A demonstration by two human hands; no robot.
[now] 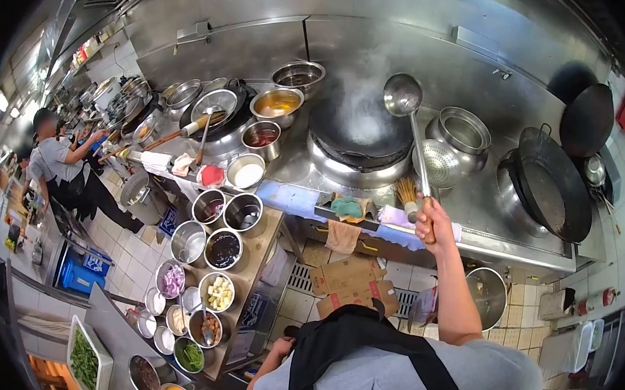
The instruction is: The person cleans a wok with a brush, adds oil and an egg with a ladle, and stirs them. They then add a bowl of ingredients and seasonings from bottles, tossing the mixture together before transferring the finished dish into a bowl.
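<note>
My right hand (435, 222) is wrapped round the wooden grip of a long metal ladle (422, 159). The ladle is raised, its round bowl up beside a black wok (349, 141) on the burner, from which steam rises. Low by my body is my left hand (282, 347), small in view with its fingers partly hidden; whether it holds anything I cannot make out. Just under the ladle's handle stands a bamboo brush (407, 194). A perforated metal skimmer (441, 165) lies behind the handle, by a metal pot (465, 129).
Left of the wok are bowls of orange liquid (276, 102) and red sauce (261, 135). Several ingredient tins, including chopped onion (171, 279), cover the side counter (255, 263). More woks (554, 186) stand right. Flattened cardboard (353, 285) lies on the floor. Another person (61, 159) works far left.
</note>
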